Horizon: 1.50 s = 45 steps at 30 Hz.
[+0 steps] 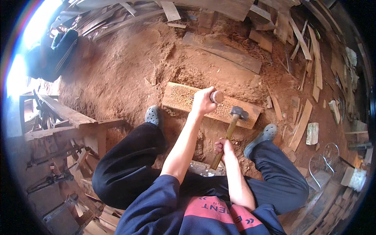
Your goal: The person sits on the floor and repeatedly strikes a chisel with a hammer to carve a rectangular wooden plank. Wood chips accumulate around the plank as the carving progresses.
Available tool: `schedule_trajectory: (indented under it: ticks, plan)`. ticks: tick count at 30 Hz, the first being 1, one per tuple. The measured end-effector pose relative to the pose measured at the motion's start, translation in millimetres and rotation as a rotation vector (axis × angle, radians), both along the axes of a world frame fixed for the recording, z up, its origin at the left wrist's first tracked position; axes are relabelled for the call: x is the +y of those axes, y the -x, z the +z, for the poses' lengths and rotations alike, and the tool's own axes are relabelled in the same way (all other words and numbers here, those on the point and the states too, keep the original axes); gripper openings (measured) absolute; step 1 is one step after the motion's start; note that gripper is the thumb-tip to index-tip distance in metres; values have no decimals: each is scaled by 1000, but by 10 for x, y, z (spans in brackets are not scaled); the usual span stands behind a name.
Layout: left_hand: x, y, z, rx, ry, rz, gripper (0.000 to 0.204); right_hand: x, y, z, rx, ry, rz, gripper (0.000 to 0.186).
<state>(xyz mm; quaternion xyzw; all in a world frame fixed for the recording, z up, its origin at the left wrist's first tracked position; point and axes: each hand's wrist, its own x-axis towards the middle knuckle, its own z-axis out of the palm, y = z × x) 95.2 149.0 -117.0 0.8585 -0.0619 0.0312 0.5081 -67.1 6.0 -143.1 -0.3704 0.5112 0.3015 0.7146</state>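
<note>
A thick wooden board (176,102) lies on the dirt between my feet, its top covered in small carved dimples. My left hand (203,102) is closed round a chisel (217,97) over the middle of the board. The chisel's round wooden butt sticks out by my thumb; its blade is mostly hidden by the hand. My right hand (224,148) grips the wooden handle of a hammer (231,128), in front of the board's near edge. The dark metal hammer head is over the right part of the board, apart from the chisel.
My clog-covered feet (153,116) stand either side of the board. A long plank (223,51) lies beyond it. Scrap wood (303,121) is strewn at the right, near a wire-framed chair (323,166). A wooden bench (66,111) stands at left. Another person (53,56) is at the far left.
</note>
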Motion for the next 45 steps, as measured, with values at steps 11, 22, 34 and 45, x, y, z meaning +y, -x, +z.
schedule_trajectory:
  ticks: [11,22,34,45]
  plan:
    - [90,25,-230,-115,121,97,23,14,17,-14,14,8,-22,18]
    - [169,-20,-272,-114,189,179,17,-23,-95,602,-307,254,84,16]
    - [203,-13,-260,-69,123,130,21,92,-201,1012,-705,1069,756,22]
    - [242,-27,-317,-50,148,141,21,-5,-221,1418,-1008,862,299,20]
